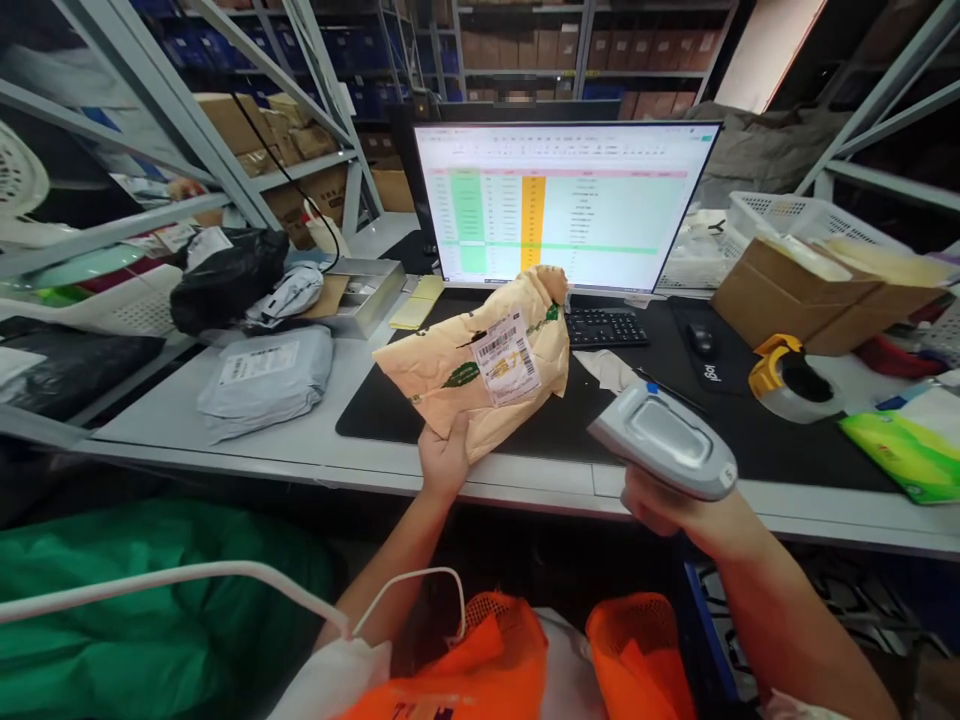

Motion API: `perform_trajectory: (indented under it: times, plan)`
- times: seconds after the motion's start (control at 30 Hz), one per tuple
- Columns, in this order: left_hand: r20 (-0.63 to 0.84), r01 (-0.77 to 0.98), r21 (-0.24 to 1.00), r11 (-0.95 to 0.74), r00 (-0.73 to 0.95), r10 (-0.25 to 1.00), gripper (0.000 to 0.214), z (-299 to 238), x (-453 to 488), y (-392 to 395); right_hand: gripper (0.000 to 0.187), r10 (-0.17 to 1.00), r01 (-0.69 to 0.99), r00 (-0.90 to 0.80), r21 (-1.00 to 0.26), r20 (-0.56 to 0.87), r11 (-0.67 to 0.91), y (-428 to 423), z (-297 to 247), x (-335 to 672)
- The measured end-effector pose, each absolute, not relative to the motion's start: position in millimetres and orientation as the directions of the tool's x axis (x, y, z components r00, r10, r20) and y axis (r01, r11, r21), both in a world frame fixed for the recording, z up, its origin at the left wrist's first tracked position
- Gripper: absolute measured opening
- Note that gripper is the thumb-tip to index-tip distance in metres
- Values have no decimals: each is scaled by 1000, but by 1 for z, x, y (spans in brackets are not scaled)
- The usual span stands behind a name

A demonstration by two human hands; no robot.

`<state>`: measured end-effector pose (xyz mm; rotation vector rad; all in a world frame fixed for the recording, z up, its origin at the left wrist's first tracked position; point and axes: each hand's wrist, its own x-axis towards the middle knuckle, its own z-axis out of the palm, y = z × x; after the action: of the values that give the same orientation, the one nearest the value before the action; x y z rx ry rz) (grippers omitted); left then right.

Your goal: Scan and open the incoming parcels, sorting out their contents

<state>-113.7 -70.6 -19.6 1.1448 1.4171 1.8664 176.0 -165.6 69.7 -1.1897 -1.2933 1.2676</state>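
My left hand (444,457) grips the lower edge of a cream-coloured mailing bag (442,345), thumb in front. The bag is held tilted above the desk mat, and a white shipping label (506,360) with a barcode faces me. My right hand (652,500) is wrapped round the handle of a grey barcode scanner (664,440), whose head points left toward the bag. Part of that hand is hidden under the scanner. Behind the bag, a monitor (585,205) displays a spreadsheet with green and orange columns.
A keyboard (606,327) and mouse (702,340) lie on the black mat. To the right are a tape dispenser (795,378), a cardboard box (795,290) and a green packet (900,455). A grey parcel (266,380) and a black parcel (229,275) sit on the left.
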Motion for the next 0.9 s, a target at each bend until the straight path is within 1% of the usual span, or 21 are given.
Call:
perform_trajectory:
  times: [0.03, 0.07, 0.1, 0.17, 0.2, 0.23, 0.27, 0.3, 0.33, 0.37, 0.4, 0.43, 0.5, 0.53, 0.57, 0.6, 0.67, 0.7, 0.73, 0.77, 0.9]
  plan:
    - [313, 90, 945, -313, -520, 795, 64, -21, -120, -70, 43, 995, 60, -102, -998, -13, -7, -164, 70, 186]
    - [319, 111, 944, -311, -548, 773, 61, -22, -129, -70, 43, 997, 106, -71, -994, -22, -15, -160, 68, 201]
    - [330, 145, 941, -305, -590, 737, 57, -23, -141, -70, 42, 999, 165, 12, -986, -35, -37, -154, 65, 222]
    - [410, 278, 911, -304, -671, 618, 46, -26, -170, -71, 45, 957, 290, 285, -948, -47, -133, -136, 53, 273]
    - [503, 384, 864, -325, -662, 556, 38, -27, -185, -72, 47, 902, 334, 427, -915, -67, -226, -125, 44, 302]
    - [624, 503, 781, -370, -595, 507, 30, -28, -198, -74, 45, 848, 366, 525, -879, -76, -306, -114, 35, 330]
    - [745, 610, 661, -436, -469, 474, 22, -29, -209, -75, 40, 806, 412, 588, -833, -66, -369, -105, 25, 356]
    - [836, 684, 523, -509, -298, 460, 17, -30, -217, -76, 35, 784, 476, 619, -775, -42, -417, -99, 15, 380]
    - [882, 718, 393, -574, -117, 457, 21, -33, -221, -77, 31, 766, 525, 642, -717, -19, -458, -96, 6, 400]
    - [885, 729, 293, -619, 38, 464, 30, -35, -221, -79, 29, 759, 576, 651, -653, 5, -491, -96, -3, 416]
    - [859, 736, 229, -637, 155, 488, 37, -39, -218, -80, 29, 751, 625, 659, -583, 37, -519, -99, -10, 426]
    - [814, 752, 187, -632, 242, 529, 42, -43, -212, -82, 30, 743, 671, 663, -507, 85, -541, -104, -15, 432]
    - [701, 792, 125, -598, 356, 618, 39, -52, -198, -85, 35, 753, 775, 616, -354, 232, -524, -113, -18, 424]
    - [656, 804, 100, -586, 389, 646, 34, -57, -192, -87, 41, 778, 830, 550, -299, 304, -470, -113, -16, 411]
    - [625, 810, 81, -580, 412, 663, 29, -61, -187, -88, 47, 807, 878, 472, -275, 355, -392, -109, -11, 392]
    - [614, 810, 69, -582, 425, 665, 29, -64, -184, -88, 48, 849, 914, 379, -288, 367, -284, -99, -6, 370]
    - [640, 804, 62, -591, 422, 642, 31, -68, -182, -88, 45, 937, 930, 201, -356, 287, -90, -62, 6, 319]
    - [656, 799, 64, -597, 417, 629, 30, -68, -182, -87, 41, 965, 930, 125, -367, 230, -33, -37, 10, 295]
    - [671, 793, 70, -605, 411, 617, 28, -69, -182, -86, 40, 982, 937, 65, -350, 177, 1, -9, 13, 274]
    - [684, 786, 80, -613, 404, 607, 25, -69, -183, -85, 40, 988, 949, 37, -315, 149, 12, 18, 14, 257]
    - [717, 763, 130, -633, 369, 591, 22, -68, -182, -86, 53, 988, 967, 46, -253, 149, -7, 97, 5, 225]
